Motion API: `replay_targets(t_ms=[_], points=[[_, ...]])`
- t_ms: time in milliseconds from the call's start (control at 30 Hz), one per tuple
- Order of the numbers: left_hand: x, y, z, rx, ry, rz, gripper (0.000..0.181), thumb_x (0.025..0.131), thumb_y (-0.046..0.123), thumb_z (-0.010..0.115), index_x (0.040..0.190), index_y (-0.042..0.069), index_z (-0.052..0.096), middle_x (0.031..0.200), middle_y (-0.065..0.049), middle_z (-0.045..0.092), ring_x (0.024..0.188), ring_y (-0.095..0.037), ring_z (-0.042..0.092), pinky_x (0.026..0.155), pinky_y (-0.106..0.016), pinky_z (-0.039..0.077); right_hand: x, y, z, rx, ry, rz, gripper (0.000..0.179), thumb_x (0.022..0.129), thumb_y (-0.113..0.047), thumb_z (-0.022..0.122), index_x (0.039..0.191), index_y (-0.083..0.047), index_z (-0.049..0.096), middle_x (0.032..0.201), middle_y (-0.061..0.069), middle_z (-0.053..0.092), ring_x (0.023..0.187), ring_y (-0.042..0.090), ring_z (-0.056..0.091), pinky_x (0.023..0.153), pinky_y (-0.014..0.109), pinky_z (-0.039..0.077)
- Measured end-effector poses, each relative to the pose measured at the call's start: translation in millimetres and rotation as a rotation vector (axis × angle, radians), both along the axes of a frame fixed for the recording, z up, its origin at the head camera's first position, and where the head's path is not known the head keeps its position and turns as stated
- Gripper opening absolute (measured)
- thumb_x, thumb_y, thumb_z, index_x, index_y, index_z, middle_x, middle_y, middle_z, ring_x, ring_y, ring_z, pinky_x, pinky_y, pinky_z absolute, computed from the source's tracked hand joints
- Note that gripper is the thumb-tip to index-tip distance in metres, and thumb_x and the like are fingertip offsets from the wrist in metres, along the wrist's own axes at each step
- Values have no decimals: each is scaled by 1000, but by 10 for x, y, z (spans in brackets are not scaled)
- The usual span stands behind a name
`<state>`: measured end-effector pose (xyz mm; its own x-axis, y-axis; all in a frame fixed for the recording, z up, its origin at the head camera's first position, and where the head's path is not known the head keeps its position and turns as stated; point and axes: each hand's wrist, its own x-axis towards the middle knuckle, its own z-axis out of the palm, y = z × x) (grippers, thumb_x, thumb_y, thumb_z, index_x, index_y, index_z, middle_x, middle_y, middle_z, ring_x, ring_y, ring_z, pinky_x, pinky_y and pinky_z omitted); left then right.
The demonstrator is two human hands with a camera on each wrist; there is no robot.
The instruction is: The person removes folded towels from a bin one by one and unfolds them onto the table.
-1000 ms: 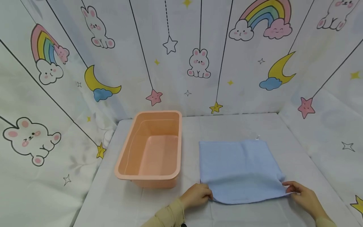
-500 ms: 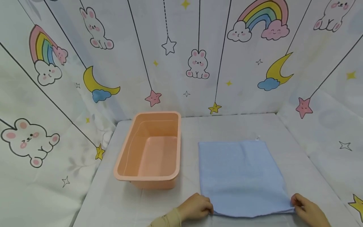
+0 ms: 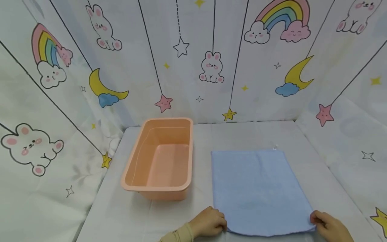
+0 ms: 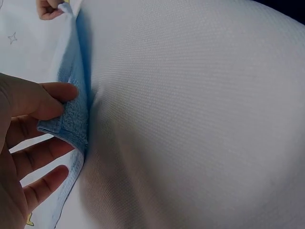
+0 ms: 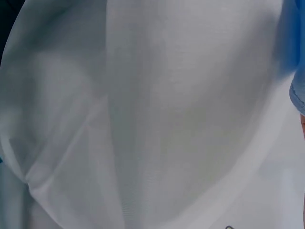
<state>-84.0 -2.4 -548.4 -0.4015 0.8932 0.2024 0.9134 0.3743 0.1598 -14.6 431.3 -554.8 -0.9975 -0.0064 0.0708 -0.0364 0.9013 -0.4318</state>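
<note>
A light blue towel [image 3: 260, 191] lies spread on the white table, its near edge toward me. My left hand [image 3: 209, 222] pinches its near left corner; in the left wrist view the thumb and index finger grip the towel's edge [image 4: 74, 112], while the other fingers spread behind it. At the near right corner, my right hand [image 3: 331, 226] pinches the towel between thumb and curled fingers. The right wrist view catches only a strip of the towel [image 5: 298, 90] at its right edge, with most of that hand out of frame.
An orange-pink plastic basin [image 3: 157, 190] stands to the left of the towel with nothing in it. Behind the white table [image 3: 242, 134] hangs a white curtain [image 3: 187, 77] printed with rabbits, stars and rainbows, which also runs along both sides.
Both hands have drawn the towel's near edge toward me, and the right hand has also shifted slightly outward. The towel's bunched folds have flattened out. The basin has stayed put.
</note>
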Motion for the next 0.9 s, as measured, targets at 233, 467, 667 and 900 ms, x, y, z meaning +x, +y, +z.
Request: replay_targets(t_ms=[233, 467, 667, 900], points=[[11, 19, -5, -53, -27, -2, 15, 76, 20, 66, 77, 35, 70, 72, 22, 61, 65, 9, 49, 58, -8, 19, 41, 57, -14, 65, -305, 81, 13, 77, -5, 54, 74, -18, 53, 65, -14, 46, 57, -6, 34, 52, 19, 31], [36, 4, 19, -116, -5, -53, 13, 77, 25, 65, 76, 37, 70, 77, 23, 60, 70, 8, 48, 60, -8, 23, 39, 40, -34, 103, -456, -46, 10, 84, -21, 58, 75, -18, 61, 74, -7, 57, 62, -2, 43, 56, 23, 38], [51, -31, -10, -137, -23, -80, 12, 78, 26, 63, 74, 36, 69, 77, 23, 61, 70, 8, 46, 62, -7, 24, 67, 32, -36, 99, -515, -70, 13, 85, -22, 56, 75, -18, 63, 73, -6, 58, 62, 1, 44, 57, 23, 38], [38, 5, 7, -62, -26, 31, 12, 79, 21, 63, 81, 31, 69, 75, 18, 61, 68, 5, 49, 57, -8, 26, -15, -82, 64, 131, -421, -52, 14, 85, -19, 57, 71, -18, 59, 65, -6, 50, 57, 2, 38, 53, 23, 33]])
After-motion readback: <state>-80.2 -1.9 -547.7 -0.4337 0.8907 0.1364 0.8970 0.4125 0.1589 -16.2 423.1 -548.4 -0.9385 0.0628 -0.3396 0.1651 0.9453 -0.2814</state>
